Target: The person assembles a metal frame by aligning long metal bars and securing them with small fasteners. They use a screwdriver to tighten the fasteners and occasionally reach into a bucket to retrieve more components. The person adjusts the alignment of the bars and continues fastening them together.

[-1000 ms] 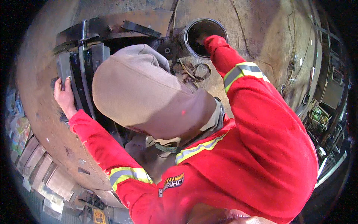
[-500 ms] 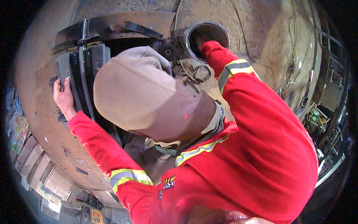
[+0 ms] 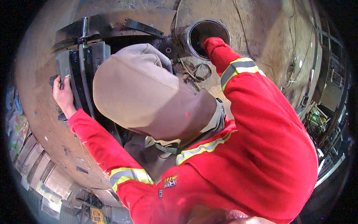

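Observation:
My left hand [image 3: 63,95] lies at the outer edge of a grey metal bar [image 3: 65,66], thumb and fingers apart. Dark thin pieces [image 3: 55,89] show partly beneath its fingers; I see nothing gripped there. My right hand reaches down into a round dark bucket [image 3: 191,46] with a pale metal rim. The bucket's shadow and my red sleeve [image 3: 220,56] hide its fingers and whatever they touch. Between my arms a large form in brown cloth [image 3: 149,89] fills the middle and covers part of the dark metal assembly.
A rusty curved plate [image 3: 160,20] runs behind the bars, with a short dark metal strip [image 3: 143,27] on it. A coiled strap [image 3: 203,72] lies below the bucket. Cables [image 3: 292,41] trail over the brown floor at right. Flat boards [image 3: 41,168] lie at lower left.
My right forearm has shifted slightly right and upward, the hand still inside the bucket. My left hand stays almost where it was on the metal edge.

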The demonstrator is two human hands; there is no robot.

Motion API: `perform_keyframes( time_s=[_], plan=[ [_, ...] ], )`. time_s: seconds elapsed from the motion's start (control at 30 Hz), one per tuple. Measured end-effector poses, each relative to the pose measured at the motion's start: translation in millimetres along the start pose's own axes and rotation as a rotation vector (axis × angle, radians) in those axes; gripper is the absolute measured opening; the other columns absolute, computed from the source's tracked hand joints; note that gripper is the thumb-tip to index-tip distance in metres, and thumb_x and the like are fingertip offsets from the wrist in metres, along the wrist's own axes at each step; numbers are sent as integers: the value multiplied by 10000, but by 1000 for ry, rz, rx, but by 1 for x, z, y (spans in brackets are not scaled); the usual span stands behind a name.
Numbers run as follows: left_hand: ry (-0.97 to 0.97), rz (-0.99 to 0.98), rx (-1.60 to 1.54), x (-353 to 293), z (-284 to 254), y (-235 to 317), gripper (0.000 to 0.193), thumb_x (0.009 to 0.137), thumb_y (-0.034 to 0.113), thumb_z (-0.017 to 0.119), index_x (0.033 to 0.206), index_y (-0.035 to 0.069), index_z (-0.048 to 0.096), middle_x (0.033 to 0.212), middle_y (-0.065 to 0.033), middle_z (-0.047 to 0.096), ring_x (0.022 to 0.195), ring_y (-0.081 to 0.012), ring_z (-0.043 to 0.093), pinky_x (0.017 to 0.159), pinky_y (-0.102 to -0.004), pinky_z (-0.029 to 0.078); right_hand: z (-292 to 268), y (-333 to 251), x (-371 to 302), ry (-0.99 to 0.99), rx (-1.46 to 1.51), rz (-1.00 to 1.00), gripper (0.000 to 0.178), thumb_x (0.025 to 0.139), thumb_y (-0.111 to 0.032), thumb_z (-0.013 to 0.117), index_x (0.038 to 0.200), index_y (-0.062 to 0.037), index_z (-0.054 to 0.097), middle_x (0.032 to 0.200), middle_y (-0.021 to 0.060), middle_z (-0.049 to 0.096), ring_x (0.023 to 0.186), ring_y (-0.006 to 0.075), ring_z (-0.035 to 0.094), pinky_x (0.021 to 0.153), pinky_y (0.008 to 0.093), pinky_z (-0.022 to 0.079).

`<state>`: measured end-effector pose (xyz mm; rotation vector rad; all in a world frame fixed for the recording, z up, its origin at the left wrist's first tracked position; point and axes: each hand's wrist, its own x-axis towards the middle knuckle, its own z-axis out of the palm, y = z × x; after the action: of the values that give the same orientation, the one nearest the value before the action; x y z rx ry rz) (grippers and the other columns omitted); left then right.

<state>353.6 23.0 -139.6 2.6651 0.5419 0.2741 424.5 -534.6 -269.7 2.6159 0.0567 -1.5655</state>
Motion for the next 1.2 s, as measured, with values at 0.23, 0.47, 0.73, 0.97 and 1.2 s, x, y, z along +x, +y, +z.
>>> perform_keyframes(
  time_s=[0.23,0.47,0.73,0.97,1.2],
  plan=[
    [-18,-10,-84,11,9,12,311,836,168,669,1068,-28,601,916,-118,668,818,-135,616,751,-279,493,85,63,157,315,429,-15,488,884,-445,477,1236,-118,563,1249,136,560,1154,280,513,960,388,401],
    [-20,19,-76,5,0,-5,296,841,160,666,1060,-29,602,906,-105,668,804,-122,609,730,-261,488,-22,11,41,234,247,-223,358,934,-244,383,1201,-59,535,970,217,636,888,359,627,727,452,509],
    [-26,8,-79,6,5,2,303,852,153,661,1074,-43,595,912,-100,664,807,-110,595,736,-262,486,29,44,106,380,348,-204,426,870,-383,467,1095,-59,626,1093,209,618,1027,362,589,891,418,457],
    [-29,8,-78,10,9,7,313,853,155,659,1088,-41,591,906,-93,662,808,-111,597,738,-258,486,33,60,129,80,528,-179,393,895,-413,508,1126,-112,614,1010,125,659,898,275,627,804,377,484],
    [-37,-9,-95,8,4,-14,275,853,173,657,1062,-2,619,881,-69,664,794,-105,593,733,-263,483,-13,29,64,298,143,-328,233,888,-267,552,1085,-164,624,916,79,680,810,216,650,712,341,513]
  ],
)
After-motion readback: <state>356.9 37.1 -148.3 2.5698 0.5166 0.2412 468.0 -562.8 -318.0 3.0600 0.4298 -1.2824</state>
